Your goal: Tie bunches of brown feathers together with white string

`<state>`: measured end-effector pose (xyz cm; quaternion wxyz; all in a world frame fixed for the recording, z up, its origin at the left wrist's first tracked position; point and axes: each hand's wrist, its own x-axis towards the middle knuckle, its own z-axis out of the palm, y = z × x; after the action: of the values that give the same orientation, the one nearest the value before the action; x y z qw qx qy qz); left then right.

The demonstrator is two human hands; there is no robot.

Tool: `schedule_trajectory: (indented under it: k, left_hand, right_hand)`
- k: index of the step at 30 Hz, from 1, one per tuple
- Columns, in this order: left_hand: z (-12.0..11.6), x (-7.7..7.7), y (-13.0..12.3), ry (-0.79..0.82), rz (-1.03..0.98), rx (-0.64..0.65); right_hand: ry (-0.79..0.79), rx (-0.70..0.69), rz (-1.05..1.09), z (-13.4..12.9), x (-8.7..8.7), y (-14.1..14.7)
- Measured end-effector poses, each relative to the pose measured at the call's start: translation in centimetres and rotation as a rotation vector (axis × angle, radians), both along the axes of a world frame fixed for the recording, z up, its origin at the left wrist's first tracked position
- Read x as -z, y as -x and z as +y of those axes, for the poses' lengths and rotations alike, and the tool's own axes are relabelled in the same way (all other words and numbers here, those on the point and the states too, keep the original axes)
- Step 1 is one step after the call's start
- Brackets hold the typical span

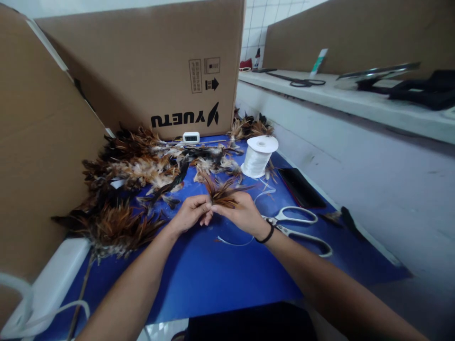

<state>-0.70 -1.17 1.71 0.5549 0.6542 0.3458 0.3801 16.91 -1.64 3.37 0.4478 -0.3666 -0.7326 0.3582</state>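
Note:
A small bunch of brown feathers (pixel 221 190) fans upward between my two hands above the blue table. My left hand (pixel 193 211) pinches the bunch near its base, fingertips closed. From the other side, my right hand (pixel 241 213) is closed on the same bunch, its thumb meeting the left fingertips. The quill ends are hidden by the fingers. A thin white ribbon (pixel 237 244) curves on the table below my right hand. Silver-handled scissors (pixel 298 222) lie beside my right wrist, their blades partly hidden by the hand. Behind the hands stands a spool of white ribbon (pixel 258 158).
Piles of brown and black feathers (pixel 121 222) cover the table's left and back. A cardboard box (pixel 142 71) walls off the far side. A small digital timer (pixel 191 137) sits before it. A dark phone (pixel 301 187) lies right, below a ledge (pixel 341 102) holding black scissors (pixel 296 80).

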Motion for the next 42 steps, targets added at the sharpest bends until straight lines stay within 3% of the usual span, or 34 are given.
schedule_trajectory:
  k: [13,19,29,35,42]
  left_hand:
    - [0.0,-0.3,0.1,0.000,0.062,0.073]
    - [-0.2,-0.2,0.0,0.048,0.070,0.081]
    - [-0.4,0.1,-0.5,0.217,-0.105,0.080]
    - [-0.4,0.4,-0.8,0.256,-0.161,0.047]
    - [-0.2,0.6,-0.7,0.134,-0.102,-0.037]
  right_hand:
    - [0.131,0.010,0.188,0.1,1.3,0.2]
    - [0.256,-0.047,0.309,0.0,1.1,0.2]
    - [0.284,-0.107,0.394,0.1,0.6,0.1]
    - [0.326,-0.069,0.352,0.2,0.5,-0.1]
    - [0.285,0.018,0.221,-0.1,0.1,-0.1]
